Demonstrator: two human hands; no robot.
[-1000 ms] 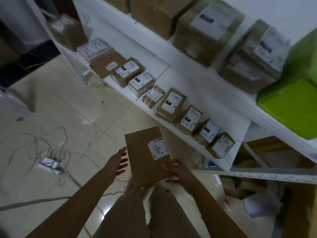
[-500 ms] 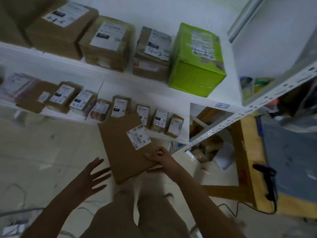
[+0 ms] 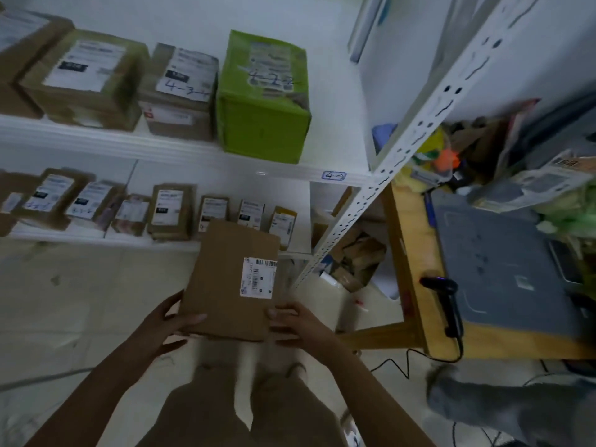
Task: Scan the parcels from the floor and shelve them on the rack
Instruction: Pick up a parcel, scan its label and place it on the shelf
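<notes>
Both hands held one flat cardboard parcel (image 3: 225,279) by its near corners. The left hand (image 3: 171,324) clasped the near-left corner and the right hand (image 3: 301,324) the near-right, each with its thumb on the top face and its fingers curled underneath. The parcel hung level above the person's knees, clear of the floor. Its long axis ran away from the body toward the rack (image 3: 161,146), and its barcode label (image 3: 258,277) faced up on the right half.

Right of the parcel and well apart from it, a black handheld scanner (image 3: 446,304) lay on the near edge of a wooden table (image 3: 409,240), its length roughly parallel to the parcel's. Beyond the parcel's far end stood a row of small labelled boxes (image 3: 171,211) on the lower shelf, with a green box (image 3: 261,124) on the shelf above.

The right hand was the nearer to the scanner. Scanning probably came next, which would leave the left hand carrying the parcel alone.
</notes>
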